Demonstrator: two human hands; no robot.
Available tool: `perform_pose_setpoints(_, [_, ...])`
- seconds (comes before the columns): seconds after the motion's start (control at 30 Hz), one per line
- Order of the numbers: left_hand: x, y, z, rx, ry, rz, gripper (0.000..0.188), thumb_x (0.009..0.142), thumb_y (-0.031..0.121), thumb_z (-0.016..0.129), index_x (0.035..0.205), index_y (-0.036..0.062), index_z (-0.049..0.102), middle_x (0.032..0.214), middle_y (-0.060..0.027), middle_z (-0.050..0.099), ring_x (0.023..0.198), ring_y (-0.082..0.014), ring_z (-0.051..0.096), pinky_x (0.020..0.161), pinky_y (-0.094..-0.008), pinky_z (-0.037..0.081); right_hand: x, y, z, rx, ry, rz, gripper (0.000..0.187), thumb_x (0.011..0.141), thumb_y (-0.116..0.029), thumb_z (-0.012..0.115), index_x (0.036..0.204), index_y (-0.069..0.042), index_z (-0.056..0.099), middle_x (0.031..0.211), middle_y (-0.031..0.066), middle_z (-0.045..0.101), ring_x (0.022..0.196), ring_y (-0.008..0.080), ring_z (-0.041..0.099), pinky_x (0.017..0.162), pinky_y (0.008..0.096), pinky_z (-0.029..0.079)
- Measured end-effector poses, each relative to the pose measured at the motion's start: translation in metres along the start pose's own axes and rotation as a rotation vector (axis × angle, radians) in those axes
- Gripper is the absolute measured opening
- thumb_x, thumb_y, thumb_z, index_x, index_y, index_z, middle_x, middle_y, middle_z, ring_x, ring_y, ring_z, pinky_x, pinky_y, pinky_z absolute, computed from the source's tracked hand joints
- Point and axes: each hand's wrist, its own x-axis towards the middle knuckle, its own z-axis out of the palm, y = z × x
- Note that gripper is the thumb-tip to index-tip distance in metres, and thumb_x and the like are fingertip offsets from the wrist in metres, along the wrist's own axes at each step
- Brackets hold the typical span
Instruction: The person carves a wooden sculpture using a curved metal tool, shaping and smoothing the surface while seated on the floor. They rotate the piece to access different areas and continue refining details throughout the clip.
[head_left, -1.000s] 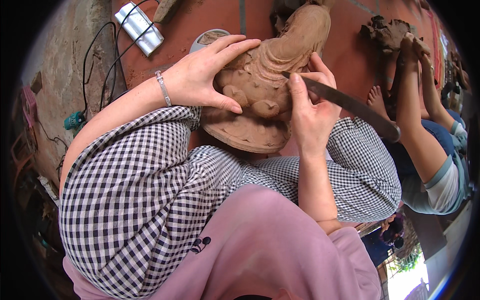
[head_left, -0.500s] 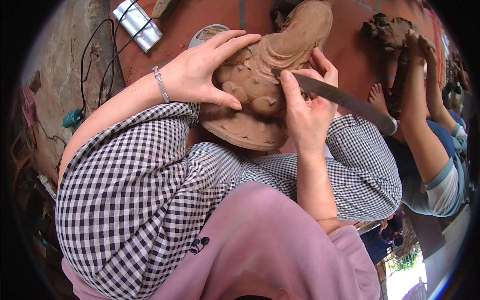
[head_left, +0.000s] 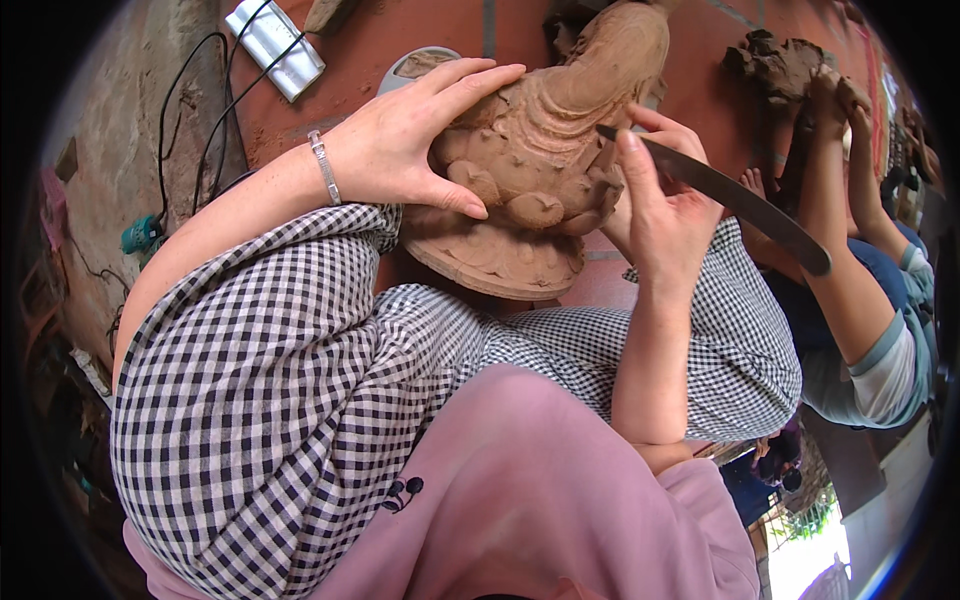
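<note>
A brown clay statue (head_left: 600, 60) with draped folds and a petalled lower part leans away from me; its round base (head_left: 490, 265) is near my knees. My left hand (head_left: 430, 135) grips the statue's left side, thumb on the petals and fingers spread over the upper edge. Between the thumb and fingers of my right hand (head_left: 665, 195) is a long, dark, flat modelling knife (head_left: 750, 208). Its narrow tip lies over the right edge of the folds; whether it touches the clay I cannot tell. The blade's rounded end points to the lower right.
Behind my left hand stands a grey-rimmed container (head_left: 420, 62) with clay in it. A silver packet (head_left: 275, 48) and black cables (head_left: 215, 120) lie on the red tiled floor at the upper left. At right, another person's arms (head_left: 845, 230) reach toward a rough clay lump (head_left: 778, 62).
My right hand has moved right and slightly down, drawing the knife tip from the middle of the folds to their right edge. My left hand stays on the statue.
</note>
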Motion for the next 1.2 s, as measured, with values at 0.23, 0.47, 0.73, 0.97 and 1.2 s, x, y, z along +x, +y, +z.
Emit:
perform_pose_setpoints(0.23, [0.001, -0.001, 0.0, -0.034, 0.015, 0.012, 0.121, 0.065, 0.048, 0.091, 0.158, 0.0045, 0.027, 0.158, -0.0194, 0.036, 0.145, -0.0371, 0.039, 0.119, -0.0453, 0.037, 0.087, -0.025, -0.01, -0.178, -0.837, -0.297, 0.022, 0.081, -0.008, 0.081, 0.099, -0.001, 0.071, 0.089, 0.0063, 0.071, 0.083, 0.0147, 0.068, 0.074, 0.0292, 0.055])
perform_pose_setpoints(0.47, [-0.002, -0.008, 0.003, -0.034, 0.042, 0.021, 0.109, 0.064, 0.045, 0.092, 0.149, 0.003, 0.039, 0.149, -0.0214, 0.044, 0.135, -0.0392, 0.048, 0.112, -0.0468, 0.044, 0.145, -0.065, 0.049, -0.538, -1.508, -0.629, 0.015, 0.068, -0.002, 0.079, 0.077, 0.002, 0.068, 0.102, 0.0111, 0.071, 0.094, 0.0294, 0.069, 0.08, 0.039, 0.055])
perform_pose_setpoints(0.73, [0.0, 0.003, 0.0, -0.111, 0.044, -0.059, 0.114, 0.056, 0.044, 0.095, 0.146, 0.002, 0.039, 0.141, -0.0205, 0.05, 0.129, -0.0393, 0.054, 0.107, -0.0471, 0.048, 0.151, -0.06, 0.08, -0.606, -1.724, -0.641, 0.016, 0.066, -0.003, 0.079, 0.076, 0.002, 0.068, 0.098, 0.0108, 0.07, 0.091, 0.0299, 0.068, 0.079, 0.0401, 0.054])
perform_pose_setpoints(0.97, [-0.004, -0.004, 0.004, -0.049, 0.038, -0.123, 0.117, 0.058, 0.051, 0.093, 0.148, 0.0003, 0.037, 0.144, -0.0256, 0.051, 0.14, -0.0463, 0.043, 0.112, -0.0508, 0.043, 0.151, -0.066, 0.064, -0.609, -1.652, -0.733, 0.016, 0.063, -0.004, 0.078, 0.075, 0.001, 0.068, 0.093, 0.0105, 0.067, 0.088, 0.0302, 0.067, 0.077, 0.0415, 0.054])
perform_pose_setpoints(1.2, [0.002, 0.006, -0.007, -0.075, -0.051, -0.156, 0.118, 0.057, 0.054, 0.093, 0.146, -0.0009, 0.038, 0.143, -0.0258, 0.051, 0.143, -0.0451, 0.041, 0.114, -0.0496, 0.042, 0.146, -0.075, 0.055, -0.639, -1.611, -0.622, 0.014, 0.063, -0.006, 0.076, 0.074, -0.001, 0.069, 0.089, 0.0087, 0.06, 0.091, 0.0283, 0.064, 0.075, 0.0409, 0.053])
